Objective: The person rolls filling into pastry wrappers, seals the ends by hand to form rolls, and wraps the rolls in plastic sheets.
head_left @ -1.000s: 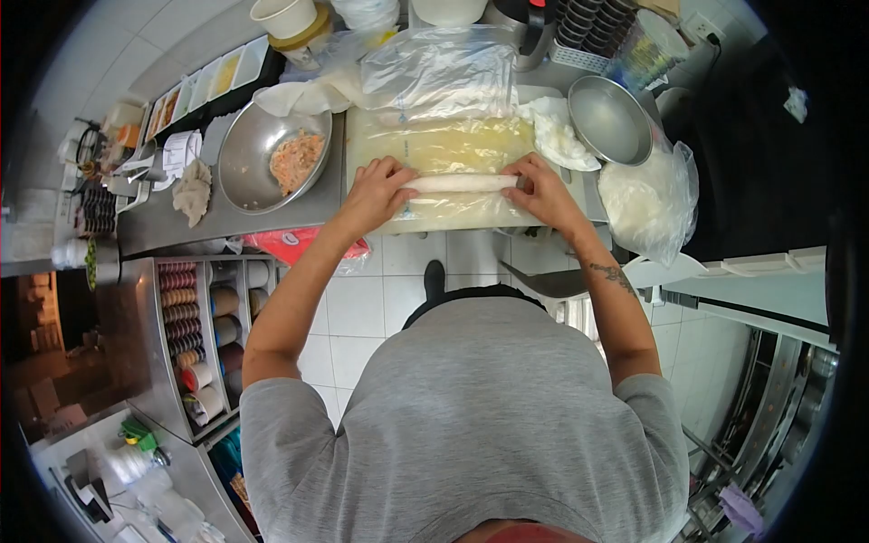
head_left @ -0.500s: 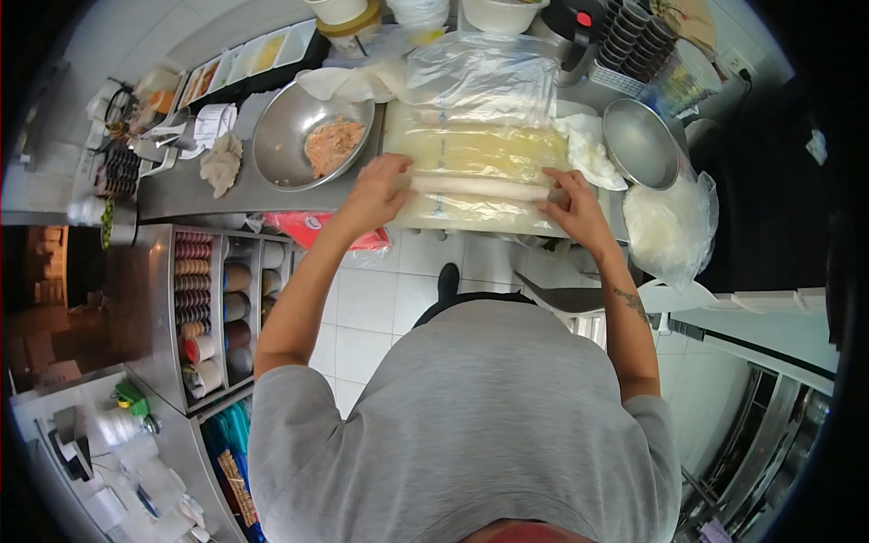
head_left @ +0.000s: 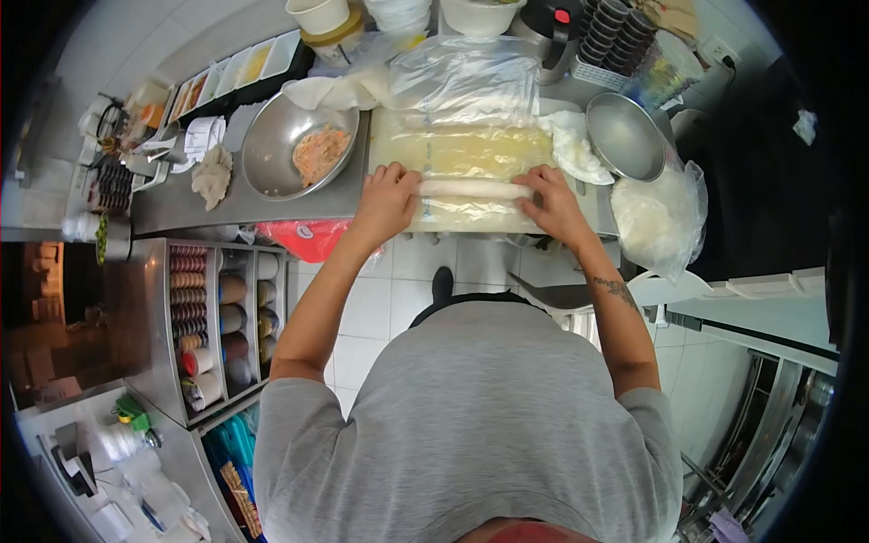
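A pale, log-shaped roll (head_left: 475, 189) lies crosswise on shiny clear plastic film (head_left: 471, 215) over a cutting board (head_left: 593, 210). My left hand (head_left: 389, 197) has its fingers curled at the roll's left end. At the right end, my right hand (head_left: 549, 201) pinches the roll or the film around it. Yellowish, film-covered sheet (head_left: 480, 158) stretches out just beyond the roll. What the roll holds inside cannot be made out.
A steel bowl (head_left: 262, 149) with orange-pink chopped filling (head_left: 321, 154) stands left of the board. To the right are a crumpled white cloth (head_left: 575, 149), an empty metal bowl (head_left: 626, 136) and a plastic bag with white contents (head_left: 656, 217). Topping trays (head_left: 240, 74) line the back left.
My hands have come closer together, and the roll between them looks shorter and more compact. The whole view has shifted slightly.
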A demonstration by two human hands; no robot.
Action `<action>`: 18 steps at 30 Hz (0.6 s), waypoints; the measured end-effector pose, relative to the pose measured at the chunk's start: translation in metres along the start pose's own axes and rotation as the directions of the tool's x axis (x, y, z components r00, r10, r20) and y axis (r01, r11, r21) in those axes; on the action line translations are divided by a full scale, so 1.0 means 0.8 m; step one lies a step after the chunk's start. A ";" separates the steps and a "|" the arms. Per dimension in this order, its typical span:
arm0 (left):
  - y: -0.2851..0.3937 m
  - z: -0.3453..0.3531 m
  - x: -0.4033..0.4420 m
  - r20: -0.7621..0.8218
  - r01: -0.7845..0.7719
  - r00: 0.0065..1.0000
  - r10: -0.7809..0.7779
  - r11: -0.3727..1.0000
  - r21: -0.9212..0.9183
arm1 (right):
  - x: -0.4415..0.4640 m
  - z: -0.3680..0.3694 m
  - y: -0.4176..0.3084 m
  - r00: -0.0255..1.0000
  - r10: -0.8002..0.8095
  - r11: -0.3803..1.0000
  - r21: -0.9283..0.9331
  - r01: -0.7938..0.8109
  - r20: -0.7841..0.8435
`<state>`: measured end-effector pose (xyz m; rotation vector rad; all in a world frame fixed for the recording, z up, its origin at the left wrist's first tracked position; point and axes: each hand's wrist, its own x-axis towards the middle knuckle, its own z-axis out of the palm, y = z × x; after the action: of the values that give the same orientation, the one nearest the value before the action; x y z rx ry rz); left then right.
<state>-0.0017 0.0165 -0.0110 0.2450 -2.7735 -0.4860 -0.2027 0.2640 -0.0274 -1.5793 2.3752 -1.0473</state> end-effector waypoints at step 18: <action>0.245 0.142 0.261 0.267 -0.445 0.861 0.433 0.895 -0.018 | -0.012 0.031 0.031 0.998 0.046 0.987 0.155 -0.039 -0.045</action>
<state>-0.2568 0.1872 0.0147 -0.4766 -2.9639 -0.3579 -0.2066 0.2660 -0.0638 -1.4605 2.2846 -1.2398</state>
